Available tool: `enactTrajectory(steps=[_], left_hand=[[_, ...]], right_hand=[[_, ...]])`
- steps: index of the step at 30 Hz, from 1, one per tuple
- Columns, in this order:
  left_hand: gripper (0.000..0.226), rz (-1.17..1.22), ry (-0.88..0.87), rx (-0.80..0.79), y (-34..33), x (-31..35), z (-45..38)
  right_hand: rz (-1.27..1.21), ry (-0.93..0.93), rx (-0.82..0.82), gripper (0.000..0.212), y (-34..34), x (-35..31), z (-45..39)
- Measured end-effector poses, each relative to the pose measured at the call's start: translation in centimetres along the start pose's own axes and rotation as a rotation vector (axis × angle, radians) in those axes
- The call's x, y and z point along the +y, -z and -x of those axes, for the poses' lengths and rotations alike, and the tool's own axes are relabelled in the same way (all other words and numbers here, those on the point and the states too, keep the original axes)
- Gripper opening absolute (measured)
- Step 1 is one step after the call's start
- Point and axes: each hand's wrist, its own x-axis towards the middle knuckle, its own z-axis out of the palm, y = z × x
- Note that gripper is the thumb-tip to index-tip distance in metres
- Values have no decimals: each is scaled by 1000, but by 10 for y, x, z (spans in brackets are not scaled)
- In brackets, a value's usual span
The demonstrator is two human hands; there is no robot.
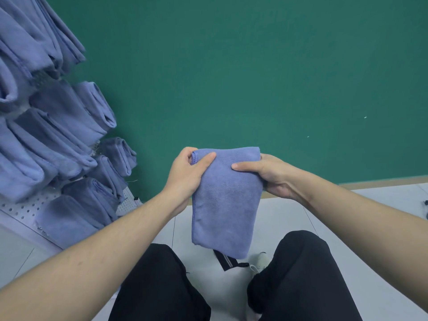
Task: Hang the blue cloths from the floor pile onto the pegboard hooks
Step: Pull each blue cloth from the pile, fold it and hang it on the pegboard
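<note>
Both hands up: my left hand [185, 172] pinches the folded blue cloth [225, 200] at its top left corner, my right hand [268, 176] grips the top right, cloth hanging above my knees, pegboard [25, 208] off left.

— We see the cloth [225, 200] at centre frame: soft, matt, fuzzy pile, stitched edge.

— And at left, we note the pegboard [22, 208]: smooth, perforated, pale. The wall [254, 66] looks matt; the floor [361, 230], smooth tile.
</note>
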Motion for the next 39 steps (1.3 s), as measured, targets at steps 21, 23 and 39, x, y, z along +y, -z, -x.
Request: enactTrajectory(steps=[21, 23, 39], left_hand=[[32, -83, -219, 136, -21, -18, 21], [29, -94, -229, 136, -25, -19, 22], [19, -72, -177, 175, -37, -23, 14]], right_hand=[[455, 369, 427, 42, -28, 19, -10], [460, 387, 447, 38, -33, 21, -11], [506, 412, 434, 24, -49, 26, -5]])
